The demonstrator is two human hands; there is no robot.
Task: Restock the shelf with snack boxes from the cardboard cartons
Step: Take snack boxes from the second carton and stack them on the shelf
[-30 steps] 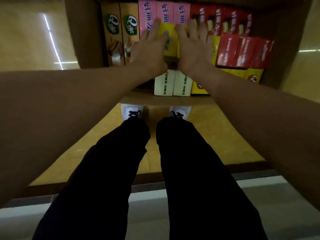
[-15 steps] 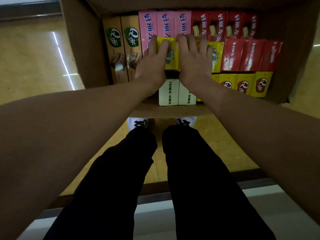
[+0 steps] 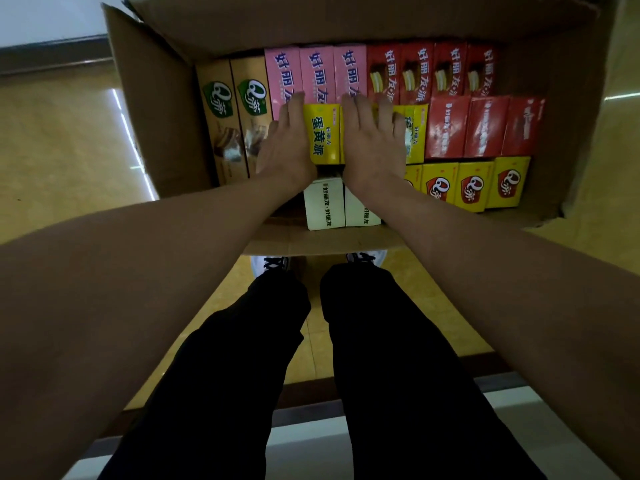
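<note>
The yellow snack box (image 3: 323,135) I am working on sits upper centre of the frame, inside the open cardboard carton (image 3: 156,109), standing among the other packs. My left hand (image 3: 285,147) lies against its left side with straight fingers pointing up the frame, and my right hand (image 3: 372,140) lies flat over the yellow boxes just to its right, fingers straight and slightly spread; the two hands bracket the box between them, pressing rather than curling round it. Whether the thumbs hook underneath I cannot tell. Just below the hands stand two white boxes (image 3: 341,209) against the carton's near wall. Above the hands runs a row of pink boxes (image 3: 317,72), with tan boxes (image 3: 233,109) on their left and red boxes (image 3: 433,72) on their right. Further right lie more red packs (image 3: 485,128), and below those a row of small yellow boxes with red badges (image 3: 471,185). Lower centre of the frame my black trousers (image 3: 381,358) and white shoes (image 3: 268,265) stand on a yellowish floor (image 3: 65,140).
</note>
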